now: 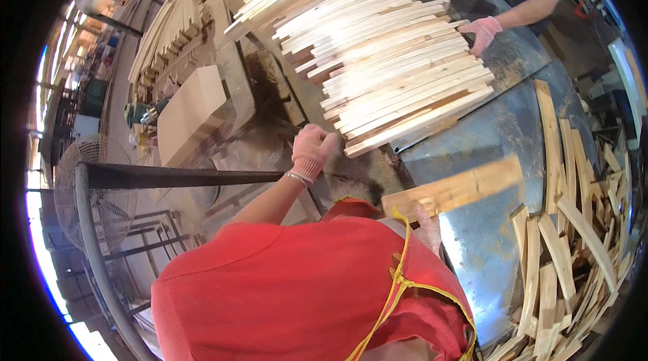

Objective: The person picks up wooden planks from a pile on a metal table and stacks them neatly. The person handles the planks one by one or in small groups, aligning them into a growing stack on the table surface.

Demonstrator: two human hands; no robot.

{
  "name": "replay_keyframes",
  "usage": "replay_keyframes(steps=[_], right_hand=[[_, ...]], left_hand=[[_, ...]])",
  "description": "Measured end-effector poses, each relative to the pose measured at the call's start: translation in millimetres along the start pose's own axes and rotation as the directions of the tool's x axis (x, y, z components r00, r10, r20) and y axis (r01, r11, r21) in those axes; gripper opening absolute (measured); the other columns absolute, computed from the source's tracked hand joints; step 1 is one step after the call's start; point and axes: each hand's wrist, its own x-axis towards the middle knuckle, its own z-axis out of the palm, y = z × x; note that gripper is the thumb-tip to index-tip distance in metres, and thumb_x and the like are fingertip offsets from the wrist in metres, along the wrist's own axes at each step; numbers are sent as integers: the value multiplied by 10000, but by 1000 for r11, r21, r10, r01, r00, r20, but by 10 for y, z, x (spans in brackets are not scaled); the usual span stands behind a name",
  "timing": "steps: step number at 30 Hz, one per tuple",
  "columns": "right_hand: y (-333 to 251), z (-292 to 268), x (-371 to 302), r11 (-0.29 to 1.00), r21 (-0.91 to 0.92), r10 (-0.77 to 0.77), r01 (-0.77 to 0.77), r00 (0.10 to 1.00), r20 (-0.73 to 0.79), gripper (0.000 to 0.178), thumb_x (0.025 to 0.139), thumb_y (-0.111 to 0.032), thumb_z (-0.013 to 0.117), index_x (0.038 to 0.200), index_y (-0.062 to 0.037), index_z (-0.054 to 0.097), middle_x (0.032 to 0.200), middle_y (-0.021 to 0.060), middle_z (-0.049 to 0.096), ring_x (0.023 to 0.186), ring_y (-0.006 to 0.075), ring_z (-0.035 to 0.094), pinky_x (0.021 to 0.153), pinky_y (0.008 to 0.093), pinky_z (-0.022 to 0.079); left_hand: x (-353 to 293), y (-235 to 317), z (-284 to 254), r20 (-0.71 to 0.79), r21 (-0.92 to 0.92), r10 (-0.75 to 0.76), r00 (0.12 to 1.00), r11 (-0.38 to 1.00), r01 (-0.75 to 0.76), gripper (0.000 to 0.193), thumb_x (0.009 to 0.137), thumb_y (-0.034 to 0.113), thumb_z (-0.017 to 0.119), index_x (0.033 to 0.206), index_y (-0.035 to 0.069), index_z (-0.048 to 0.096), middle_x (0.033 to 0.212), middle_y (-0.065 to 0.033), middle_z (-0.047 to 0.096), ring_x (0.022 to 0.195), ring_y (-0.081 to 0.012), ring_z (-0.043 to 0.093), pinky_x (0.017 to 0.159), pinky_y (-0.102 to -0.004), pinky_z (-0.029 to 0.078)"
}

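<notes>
My left hand (pixel 314 150), in a pale pink work glove, is closed beside the near left corner of a pile of wood strips (pixel 405 70). Its curled fingers face away, so anything inside them is hidden. At the right of my body, my right hand (pixel 428 227), gloved too, grips a flat wooden board (pixel 466 187) by its lower edge. The board slants up to the right above a blue-grey metal table (pixel 466 135). Across the pile, another person's gloved hands (pixel 482 34) rest at the strips' far ends.
Loose offcuts (pixel 550 266) heap up at the lower right. A dark horizontal bar (pixel 182 176) and a bent metal rail (pixel 101 260) stand at my left, near a large caged fan (pixel 94 189). Beyond them sit a tan box-shaped panel (pixel 192 114) and stacked boards (pixel 172 30).
</notes>
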Motion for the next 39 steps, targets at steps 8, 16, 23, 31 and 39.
replay_keyframes(steps=[8, 16, 23, 31, 39], right_hand=[[-82, 425, 907, 699, -714, 47, -40, 999, -9, 590, 946, -125, 725, 1475, -38, 478, 1223, 131, 676, 1032, 198, 682, 805, 338, 583], [-734, 838, 1757, 885, -457, -47, 90, 994, 103, 515, 958, -286, 747, 1394, -100, 546, 1061, 3, 628, 866, 135, 552, 783, 335, 485], [-859, 652, 1935, 782, -615, -18, 98, 991, 135, 486, 933, -264, 754, 1371, -130, 591, 1124, -12, 651, 907, 126, 568, 759, 319, 494], [-888, 628, 1976, 797, -604, 36, 2, 998, 51, 531, 939, -236, 771, 1416, -118, 571, 1226, 30, 679, 984, 145, 611, 798, 325, 518], [-764, 728, 1927, 901, -414, -125, 130, 991, 39, 574, 961, -48, 712, 1487, -20, 485, 1334, 72, 628, 1206, 194, 581, 1068, 373, 455]], left_hand=[[-161, -196, 586, 746, -549, -278, 606, 259, 795, 485, 996, 486, 693, 1297, 106, 693, 1164, -20, 712, 1000, -184, 646, 928, -391, 527], [-107, 208, 404, 810, -549, -79, 581, 244, 799, 386, 990, 418, 718, 1237, 123, 697, 1173, -6, 688, 1109, -174, 632, 997, -372, 507], [-27, 405, -90, 789, -375, -143, 598, 660, 652, 491, 1034, 485, 644, 1236, 39, 678, 1148, -25, 643, 989, -159, 609, 971, -337, 518], [579, 1181, -386, 925, -331, 16, 380, 528, 782, 506, 1051, 476, 602, 1238, 11, 671, 1000, -79, 709, 983, -165, 692, 776, -328, 607], [783, 1720, -347, 784, -521, 377, 493, 831, 193, 956, 837, 207, 759, 1665, 57, 305, 1342, -198, 639, 1182, -258, 643, 1001, -348, 532]])
